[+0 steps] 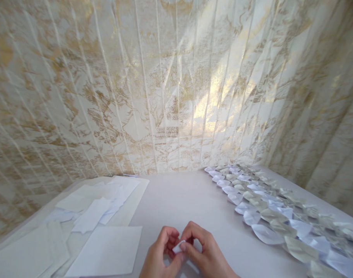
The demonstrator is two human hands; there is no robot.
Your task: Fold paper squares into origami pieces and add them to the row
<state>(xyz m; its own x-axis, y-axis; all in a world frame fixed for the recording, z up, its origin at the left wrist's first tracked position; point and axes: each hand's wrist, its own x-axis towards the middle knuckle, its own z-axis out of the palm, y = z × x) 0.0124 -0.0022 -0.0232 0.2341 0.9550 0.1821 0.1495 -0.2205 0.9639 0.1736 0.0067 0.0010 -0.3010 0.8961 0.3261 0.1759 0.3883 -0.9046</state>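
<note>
Near the front edge of the white table, both hands meet around a small folded piece of white paper (179,247). My right hand (204,247) pinches it between thumb and forefinger. My left hand (163,251) has its fingers curled about the other side of the paper, with the thumb at its lower edge. Parts of the paper are hidden behind the fingers. Just left of my left hand lies a flat rectangular white sheet (107,249).
Several loose white sheets and scraps (92,214) overlap on the left. Rows of folded, leaf-shaped paper pieces (266,234), white and greyish, run along the right. A gold-patterned curtain (176,96) hangs behind the white table (176,193).
</note>
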